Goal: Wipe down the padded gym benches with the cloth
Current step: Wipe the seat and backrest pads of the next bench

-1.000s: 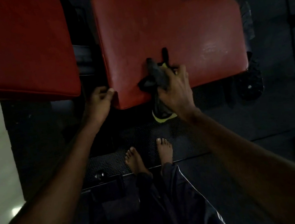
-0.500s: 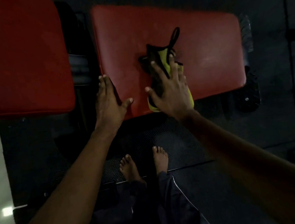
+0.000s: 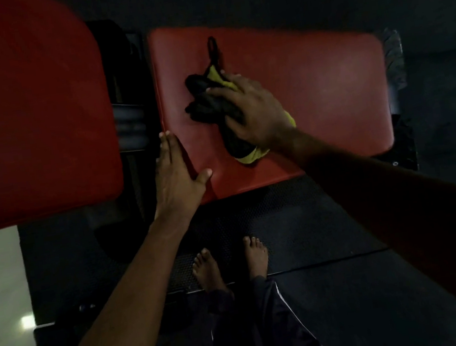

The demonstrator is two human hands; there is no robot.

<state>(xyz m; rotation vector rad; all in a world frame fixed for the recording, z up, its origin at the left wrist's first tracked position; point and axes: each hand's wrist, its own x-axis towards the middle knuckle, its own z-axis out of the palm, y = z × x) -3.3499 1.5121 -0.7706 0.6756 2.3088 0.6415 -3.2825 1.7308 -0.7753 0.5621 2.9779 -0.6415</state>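
The black and yellow cloth point(image 3: 213, 106) lies bunched on the smaller red bench pad point(image 3: 327, 94), on the pad's left half, with a thin black loop trailing toward the pad's far edge. The right hand point(image 3: 253, 110) lies on top of the cloth with its fingers spread, pressing it flat against the pad and not wrapped round it. The left hand point(image 3: 175, 174) is released and holds nothing. It rests flat on the pad's near left corner, fingers straight along the left edge, thumb splayed onto the top. Left of the pad, across a black frame gap point(image 3: 129, 122), sits a larger red pad point(image 3: 22, 113). Near the pad's front edge, two bare feet point(image 3: 207, 266) stand on a black textured floor mat point(image 3: 301, 227).
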